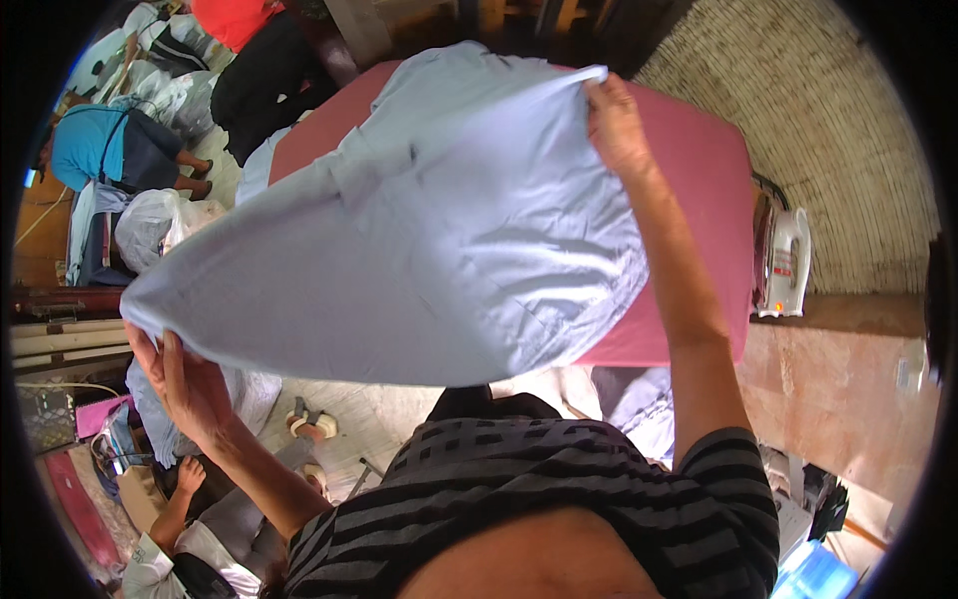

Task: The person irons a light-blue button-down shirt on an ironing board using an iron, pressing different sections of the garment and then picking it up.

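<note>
A large light blue cloth (399, 230), possibly a garment, is stretched out before me over a padded ironing board (699, 250) with a dusky red cover. My right hand (617, 128) pinches its far right corner near the back of the board. At the far left end, my left hand (180, 384) grips the cloth's edge, thumb and fingers closed on it. Creases gather on the cloth's right part, while its left part hangs out past the board. A white iron (788, 262) with a lit orange lamp stands at the board's right end.
A woven mat wall (798, 120) rises behind on the right. Beyond the board's left lie dark clothes (269, 80) and a plastic bag (150, 235). One person in blue (90, 150) bends over at far left; another person (200, 529) is at lower left.
</note>
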The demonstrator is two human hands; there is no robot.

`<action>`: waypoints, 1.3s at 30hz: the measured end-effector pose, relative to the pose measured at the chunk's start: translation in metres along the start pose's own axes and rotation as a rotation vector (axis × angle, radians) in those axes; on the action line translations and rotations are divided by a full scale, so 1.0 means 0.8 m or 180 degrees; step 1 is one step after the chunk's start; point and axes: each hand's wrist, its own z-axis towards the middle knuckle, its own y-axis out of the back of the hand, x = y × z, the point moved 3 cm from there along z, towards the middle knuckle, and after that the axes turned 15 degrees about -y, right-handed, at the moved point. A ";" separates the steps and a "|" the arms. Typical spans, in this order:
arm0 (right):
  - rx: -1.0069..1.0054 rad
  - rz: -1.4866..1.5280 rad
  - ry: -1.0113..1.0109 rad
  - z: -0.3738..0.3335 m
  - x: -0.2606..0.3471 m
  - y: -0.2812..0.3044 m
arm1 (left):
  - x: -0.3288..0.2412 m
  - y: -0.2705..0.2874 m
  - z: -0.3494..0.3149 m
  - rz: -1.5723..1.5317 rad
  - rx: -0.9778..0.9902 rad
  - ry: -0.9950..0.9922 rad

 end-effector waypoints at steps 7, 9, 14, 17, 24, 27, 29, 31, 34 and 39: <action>0.0126 0.0577 0.1091 -0.202 0.111 0.198 | -0.004 -0.001 0.071 0.0140 0.0696 -0.0395; -0.0093 0.0686 0.1524 -0.297 0.112 0.216 | -0.005 -0.020 0.073 0.0004 0.0645 -0.0313; -0.1146 0.0371 0.2068 -0.569 0.106 0.265 | -0.010 -0.075 0.040 -0.0522 0.1149 -0.0205; -0.1757 0.0285 0.1980 -0.722 0.074 0.359 | -0.003 -0.131 0.001 -0.1116 0.1506 -0.0053; -0.2860 0.0156 0.1851 -0.975 0.024 0.377 | -0.035 -0.303 -0.163 -0.1708 0.2501 0.0783; -0.3066 0.0297 0.1352 -1.016 -0.020 0.428 | -0.008 -0.382 -0.237 -0.1686 0.2749 0.1040; -0.3315 0.0375 0.1233 -1.054 -0.053 0.465 | 0.015 -0.440 -0.300 -0.1670 0.2970 0.1458; -0.3601 0.0369 0.0876 -1.067 -0.086 0.506 | 0.044 -0.481 -0.344 -0.1774 0.3356 0.1626; -0.3918 0.0421 0.0463 -1.066 -0.122 0.554 | 0.088 -0.535 -0.401 -0.1628 0.3750 0.2131; -0.4288 0.0459 0.0313 -1.044 -0.128 0.603 | 0.132 -0.612 -0.437 -0.1490 0.3681 0.2187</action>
